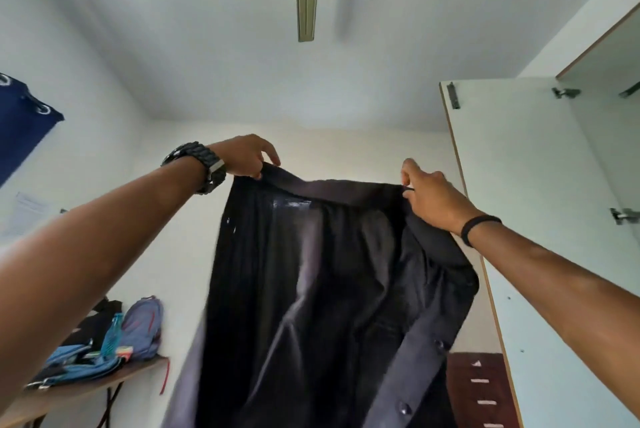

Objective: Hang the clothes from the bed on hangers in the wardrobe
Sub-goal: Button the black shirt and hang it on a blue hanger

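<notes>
Your left hand (247, 155) and right hand (431, 197) both pinch the dark shirt (311, 289) at its top edge; keep it spread and level before you bring a hanger.

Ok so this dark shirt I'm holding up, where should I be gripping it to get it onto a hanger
Keep hold at the collar band, probably the best place. The shirt hangs full length from its top edge, with the left hand and right hand pinching the two ends from above. The button placket falls open at lower right, so a hanger could likely slide in from that side under the shoulders.
</notes>
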`<state>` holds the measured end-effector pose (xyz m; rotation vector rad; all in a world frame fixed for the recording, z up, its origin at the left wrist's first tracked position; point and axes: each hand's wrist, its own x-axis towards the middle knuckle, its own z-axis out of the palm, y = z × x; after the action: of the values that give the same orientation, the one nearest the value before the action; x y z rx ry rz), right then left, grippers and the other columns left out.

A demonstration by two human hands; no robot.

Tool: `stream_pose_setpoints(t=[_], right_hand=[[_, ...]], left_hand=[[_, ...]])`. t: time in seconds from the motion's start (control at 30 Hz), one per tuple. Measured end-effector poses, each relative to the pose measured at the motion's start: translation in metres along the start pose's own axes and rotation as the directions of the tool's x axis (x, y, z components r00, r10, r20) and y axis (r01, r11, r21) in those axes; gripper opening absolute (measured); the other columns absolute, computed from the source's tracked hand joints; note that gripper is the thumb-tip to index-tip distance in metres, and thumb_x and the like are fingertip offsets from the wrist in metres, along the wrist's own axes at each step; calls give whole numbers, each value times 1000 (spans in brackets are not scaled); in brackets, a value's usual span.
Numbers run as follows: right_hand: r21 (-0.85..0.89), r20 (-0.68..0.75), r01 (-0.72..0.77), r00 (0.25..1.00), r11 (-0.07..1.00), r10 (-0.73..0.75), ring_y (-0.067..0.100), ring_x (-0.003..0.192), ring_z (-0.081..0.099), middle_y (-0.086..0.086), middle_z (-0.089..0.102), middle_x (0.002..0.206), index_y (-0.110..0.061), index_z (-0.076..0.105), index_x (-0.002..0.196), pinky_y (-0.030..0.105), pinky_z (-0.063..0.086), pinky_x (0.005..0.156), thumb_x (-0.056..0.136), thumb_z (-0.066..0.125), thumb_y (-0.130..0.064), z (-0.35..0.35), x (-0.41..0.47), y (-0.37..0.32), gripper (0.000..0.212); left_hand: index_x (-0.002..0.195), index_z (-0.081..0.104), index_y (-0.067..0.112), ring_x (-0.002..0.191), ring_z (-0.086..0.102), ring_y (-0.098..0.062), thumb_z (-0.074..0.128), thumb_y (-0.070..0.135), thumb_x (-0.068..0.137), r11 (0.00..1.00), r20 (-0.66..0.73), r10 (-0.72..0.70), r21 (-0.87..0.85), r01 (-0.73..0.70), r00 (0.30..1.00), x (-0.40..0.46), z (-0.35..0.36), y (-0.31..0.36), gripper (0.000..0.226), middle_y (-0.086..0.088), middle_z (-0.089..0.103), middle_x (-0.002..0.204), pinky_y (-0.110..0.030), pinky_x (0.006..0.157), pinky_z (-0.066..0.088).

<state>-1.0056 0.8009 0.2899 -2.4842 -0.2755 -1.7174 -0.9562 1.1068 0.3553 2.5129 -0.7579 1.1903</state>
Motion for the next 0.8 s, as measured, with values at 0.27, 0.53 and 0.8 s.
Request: stream_pose_setpoints(t=[0.27, 0.53, 0.8], right_hand=[[190, 604, -253, 792, 949, 90, 29, 100, 64, 10, 62, 117, -18, 69, 108, 39, 59, 79, 99, 46, -9, -21, -14, -22, 26], [66, 511, -208, 847, 976, 146, 11, 40, 51, 11, 57, 85, -18, 62, 105, 19, 43, 42, 87, 37, 12, -50, 5, -62, 43], [208, 635, -392, 751, 896, 181, 13, 54, 59, 11, 59, 85, -6, 68, 74, 17, 48, 46, 92, 41, 10, 10, -1, -53, 36]], left_hand=[[68, 69, 16, 89, 60, -31, 47, -4, 76, 988, -177, -58, 129, 82, 983, -20, -19, 9, 31, -12, 66, 95, -35, 74, 51], [112, 60, -8, 111, 57, -40, 47, -4, 89, 866, -463, -205, 324, 380, 862, -14, -43, 42, 27, -23, 59, 118, -40, 90, 47], [117, 60, -5, 117, 57, -27, 49, -1, 90, 825, 99, -252, 543, 160, 963, -49, 25, 45, 30, -17, 60, 125, -31, 89, 46]])
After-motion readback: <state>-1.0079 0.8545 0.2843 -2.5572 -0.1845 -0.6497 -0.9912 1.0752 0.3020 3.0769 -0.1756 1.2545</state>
